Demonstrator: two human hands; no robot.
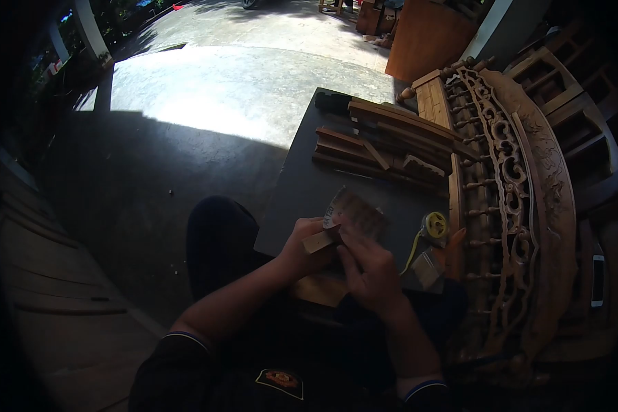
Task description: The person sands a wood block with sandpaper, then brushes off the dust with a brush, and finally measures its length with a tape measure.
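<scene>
My left hand [299,248] is closed around a small wooden block [317,242], whose pale end faces me. Against the block, my right hand [372,269] pinches a brownish sheet of sandpaper [362,214] with printing on its back. The sheet's curled pale edge stands up between my hands, and part of the block is hidden behind fingers and paper. Both hands are above the near part of a dark tabletop [292,206]. Right of them lie a yellow tape measure [434,224] and a small flat wooden piece [428,269].
Several wooden strips [391,134] lie across the table's far side. A carved wooden panel with turned spindles [508,172] stands along the right, with a phone [598,280] beyond it. Wooden panels [62,275] are at left, and sunlit concrete floor [206,82] stretches ahead.
</scene>
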